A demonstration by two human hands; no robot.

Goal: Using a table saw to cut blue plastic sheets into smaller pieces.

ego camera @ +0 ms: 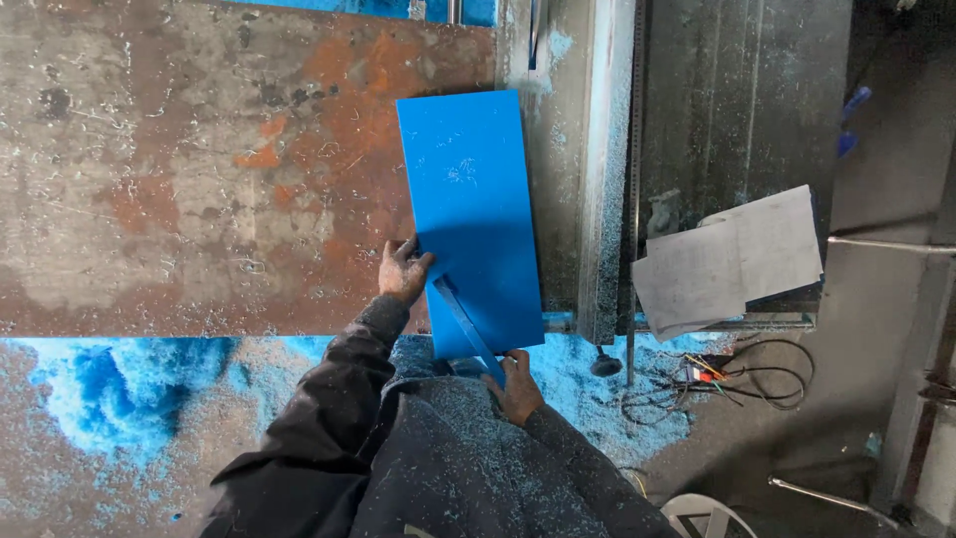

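Observation:
A bright blue rectangular plastic sheet [470, 209] lies on a rusty metal table [199, 169], its near end hanging over the table's front edge. My left hand [402, 270] presses on the sheet's left edge near the bottom corner. My right hand [518, 387] grips the lower end of a narrow blue strip [460, 319] that runs diagonally across the sheet's near end. Both sleeves are dark and dusted with blue shavings.
A vertical metal rail [602, 169] borders the sheet on the right. Blue shavings [110, 389] cover the floor below the table. Grey flat sheets [732, 259] are stacked at right, with tangled cables [737, 379] beneath them.

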